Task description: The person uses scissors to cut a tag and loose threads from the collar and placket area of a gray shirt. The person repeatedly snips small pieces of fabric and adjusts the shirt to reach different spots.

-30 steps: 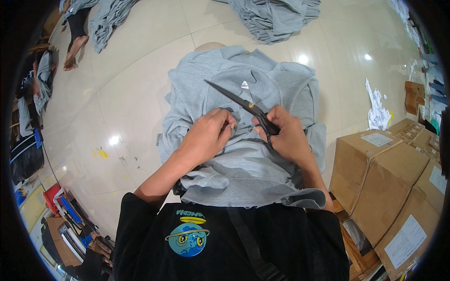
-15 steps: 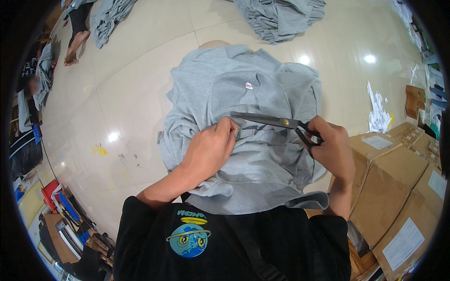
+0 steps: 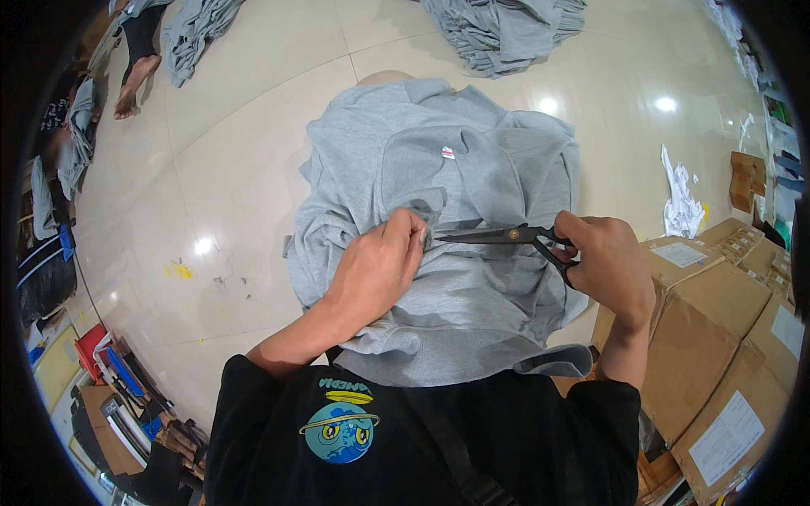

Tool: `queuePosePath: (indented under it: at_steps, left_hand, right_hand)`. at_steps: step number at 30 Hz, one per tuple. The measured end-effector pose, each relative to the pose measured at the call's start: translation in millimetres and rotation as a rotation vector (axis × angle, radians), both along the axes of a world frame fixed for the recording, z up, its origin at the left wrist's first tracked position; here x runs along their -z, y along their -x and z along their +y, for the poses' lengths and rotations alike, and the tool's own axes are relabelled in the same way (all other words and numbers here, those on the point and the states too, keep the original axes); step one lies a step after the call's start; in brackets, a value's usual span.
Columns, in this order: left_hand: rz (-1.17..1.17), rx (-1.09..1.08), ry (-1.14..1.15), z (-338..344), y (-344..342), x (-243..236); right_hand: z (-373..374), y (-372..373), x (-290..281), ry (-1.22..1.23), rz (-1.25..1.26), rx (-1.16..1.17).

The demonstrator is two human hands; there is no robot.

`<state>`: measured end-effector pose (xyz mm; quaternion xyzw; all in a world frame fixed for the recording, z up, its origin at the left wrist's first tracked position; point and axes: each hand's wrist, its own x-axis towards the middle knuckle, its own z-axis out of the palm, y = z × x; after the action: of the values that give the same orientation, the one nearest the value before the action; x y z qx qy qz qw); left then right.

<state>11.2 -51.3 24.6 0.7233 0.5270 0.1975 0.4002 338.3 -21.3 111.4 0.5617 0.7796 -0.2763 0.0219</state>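
A grey sweatshirt (image 3: pixel 354 135) lies spread in front of me, with a small white label (image 3: pixel 448 153) inside its neck. My left hand (image 3: pixel 380 261) is closed in a pinch on a bit of its grey fabric near the middle. My right hand (image 3: pixel 609 261) grips the black handles of a pair of scissors (image 3: pixel 485 237). The blades look closed and point left, their tips just right of my left fingertips and above the cloth. What exactly lies between the left fingers is mostly hidden.
Cardboard boxes (image 3: pixel 700 320) stand close on my right. Piles of grey garments (image 3: pixel 506 34) lie on the tiled floor (image 3: pixel 253 110) ahead. At the far left another person's bare foot (image 3: pixel 135 84) shows. White cloth scraps (image 3: pixel 679 198) lie beyond the boxes.
The scissors have moved right and slightly toward me, away from the left fingers. My right hand has shifted right with them. The left hand has barely moved.
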Motion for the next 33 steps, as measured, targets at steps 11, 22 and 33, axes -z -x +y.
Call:
queuePosePath:
  at_steps: [11, 22, 33]
  left_hand:
    - [-0.043, -0.016, 0.03, 1.1, 0.4, 1.3]
    - [-0.014, -0.051, 0.099, 2.3, 1.0, -1.2]
    - [0.015, -0.031, 0.073, 1.9, -1.3, -2.6]
  right_hand:
    - [0.3, 1.0, 7.4, -0.056, 0.025, -0.044]
    - [0.6, -3.9, 16.9, -0.094, 0.001, -0.072]
    - [36.6, -12.4, 12.4, 0.052, 0.017, -0.165]
